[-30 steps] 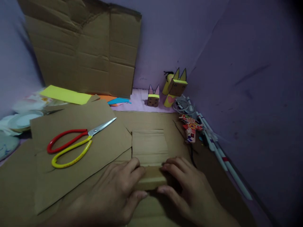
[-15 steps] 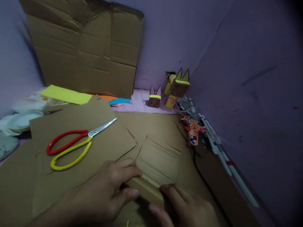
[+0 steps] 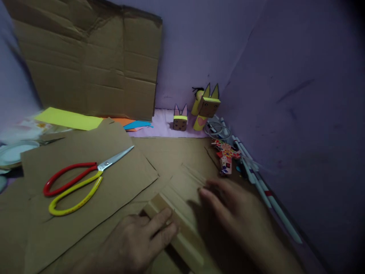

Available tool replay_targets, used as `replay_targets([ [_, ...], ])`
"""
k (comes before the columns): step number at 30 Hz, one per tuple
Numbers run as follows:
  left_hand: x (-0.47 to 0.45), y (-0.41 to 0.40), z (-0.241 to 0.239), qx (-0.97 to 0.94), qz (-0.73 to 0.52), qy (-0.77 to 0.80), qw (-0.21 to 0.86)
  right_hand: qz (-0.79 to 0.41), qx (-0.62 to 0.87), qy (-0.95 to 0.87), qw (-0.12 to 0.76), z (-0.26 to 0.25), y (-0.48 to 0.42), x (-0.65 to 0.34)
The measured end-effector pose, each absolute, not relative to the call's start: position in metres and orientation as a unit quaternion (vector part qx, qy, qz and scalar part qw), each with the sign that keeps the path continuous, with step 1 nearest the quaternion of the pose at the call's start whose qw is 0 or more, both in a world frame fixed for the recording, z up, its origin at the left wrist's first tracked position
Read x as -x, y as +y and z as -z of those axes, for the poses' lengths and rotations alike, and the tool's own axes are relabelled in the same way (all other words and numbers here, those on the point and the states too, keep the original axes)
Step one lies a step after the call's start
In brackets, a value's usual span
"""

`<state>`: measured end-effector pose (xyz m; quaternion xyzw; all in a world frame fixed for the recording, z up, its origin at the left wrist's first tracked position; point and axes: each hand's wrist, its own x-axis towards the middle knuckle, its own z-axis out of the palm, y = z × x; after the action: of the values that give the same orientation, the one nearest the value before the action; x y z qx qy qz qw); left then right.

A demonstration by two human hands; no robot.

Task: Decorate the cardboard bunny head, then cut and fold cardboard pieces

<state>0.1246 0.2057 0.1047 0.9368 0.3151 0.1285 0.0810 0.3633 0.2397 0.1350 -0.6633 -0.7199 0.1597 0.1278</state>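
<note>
A small piece of brown cardboard (image 3: pixel 182 186) with a folded strip along its near side lies in front of me. My left hand (image 3: pixel 148 232) is closed on that folded strip, fingers over its top. At the right edge of the same piece, my right hand (image 3: pixel 228 205) has its fingertips drawn together on the cardboard; the exact grip is partly hidden. Scissors (image 3: pixel 102 167) with one red and one yellow handle lie apart from both hands, on a larger cardboard sheet (image 3: pixel 119 201) to the left.
A big creased cardboard panel (image 3: pixel 97 61) leans on the wall. Yellow paper (image 3: pixel 68 118) lies below it. Two cardboard animal figures (image 3: pixel 180 122) stand at the back. On the right are a floral-patterned cutout (image 3: pixel 226 154) and white sticks (image 3: pixel 281 217) along the wall.
My right hand has moved up and away from the folded strip to the piece's far right edge. The left hand stays on the strip, which has turned somewhat. The whole view has shifted slightly.
</note>
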Motion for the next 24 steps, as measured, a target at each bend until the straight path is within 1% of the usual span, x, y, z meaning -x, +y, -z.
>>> replay_targets([
  [1, -0.124, 0.206, -0.106, -0.938, -0.133, 0.311, 0.077, -0.129, 0.691, -0.704, 0.097, -0.134, 0.249, -0.365],
  [4, -0.121, 0.209, -0.107, -0.942, -0.156, 0.290, 0.060, -0.129, 0.708, -0.695, -0.002, -0.134, 0.266, -0.362],
  [6, -0.116, 0.211, -0.108, -0.942, -0.174, 0.282, 0.050, -0.139, 0.706, -0.694, -0.024, -0.137, 0.269, -0.356],
  [9, -0.108, 0.214, -0.111, -0.936, -0.192, 0.286, 0.076, -0.171, 0.726, -0.666, -0.030, -0.146, 0.260, -0.353],
  [11, -0.106, 0.217, -0.115, -0.925, -0.203, 0.304, 0.104, -0.228, 0.725, -0.650, -0.015, -0.149, 0.248, -0.356],
  [14, -0.109, 0.220, -0.121, -0.915, -0.190, 0.325, 0.146, -0.309, 0.693, -0.650, 0.041, -0.145, 0.221, -0.362],
  [16, -0.115, 0.221, -0.124, -0.909, -0.182, 0.329, 0.179, -0.326, 0.682, -0.652, 0.066, -0.140, 0.202, -0.363],
  [19, -0.123, 0.221, -0.125, -0.892, -0.188, 0.352, 0.213, -0.351, 0.668, -0.651, 0.080, -0.137, 0.183, -0.368],
  [23, -0.121, 0.225, -0.122, -0.878, -0.195, 0.367, 0.235, -0.432, 0.562, -0.688, 0.154, -0.139, 0.173, -0.389],
  [24, -0.120, 0.227, -0.122, -0.881, -0.195, 0.361, 0.237, -0.444, 0.532, -0.703, 0.161, -0.139, 0.173, -0.395],
])
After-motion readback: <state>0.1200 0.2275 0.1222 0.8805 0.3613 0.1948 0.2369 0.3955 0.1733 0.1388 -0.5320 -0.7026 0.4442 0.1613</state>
